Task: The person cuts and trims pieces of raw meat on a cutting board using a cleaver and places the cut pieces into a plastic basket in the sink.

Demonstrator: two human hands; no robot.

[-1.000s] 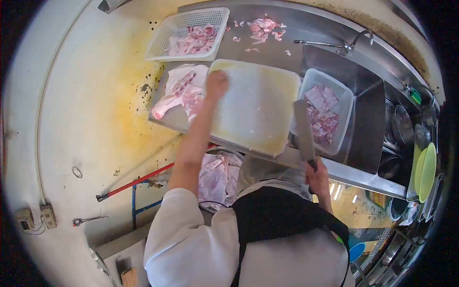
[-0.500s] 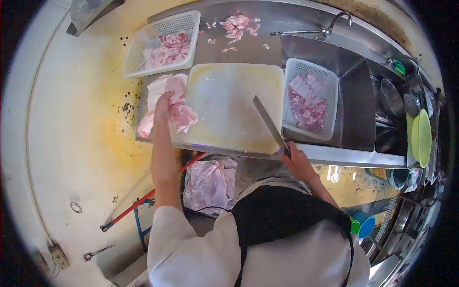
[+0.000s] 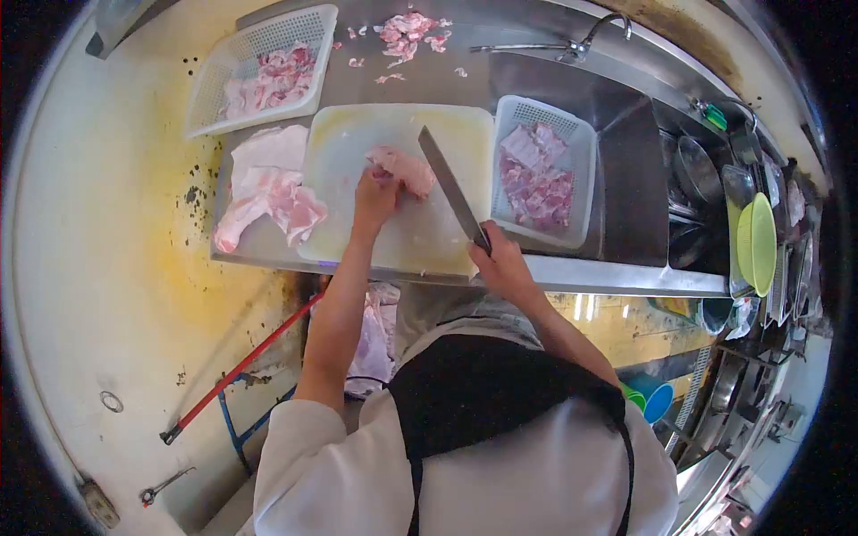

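My left grip (image 3: pixel 375 201) was closed on the left end of a small, lumpy, pale pink piece of meat (image 3: pixel 407 170). That piece lay on the big white cutting board (image 3: pixel 344 134) with rounded corners. My right grip (image 3: pixel 503 266) was wrapped tight around the dark handle of a long knife with a wide gray metal blade (image 3: pixel 451 183).

To me, this looked like the step of getting the meat set for the blade, with the knife not yet in it. A cut from there called for my left grip to hold the meat firm, fingers tucked away from the sharp edge, and for the blade to be over the meat. The picture was too small for me to tell whether the blade touched the board.

The meat's long side ran at a slant, from the far left down to the near right, more across me than away from me. Its right end was just beside the blade. The knife slanted the same way but more steeply: its tip pointed away from me and a bit left, its handle back toward my right.

To the left of the board, a large pink and white slab of meat (image 3: pixel 268 192) lay on the shiny steel counter (image 3: pixel 456 85). Just right of the board sat a white plastic basket with holes (image 3: pixel 585 170), holding cut meat.
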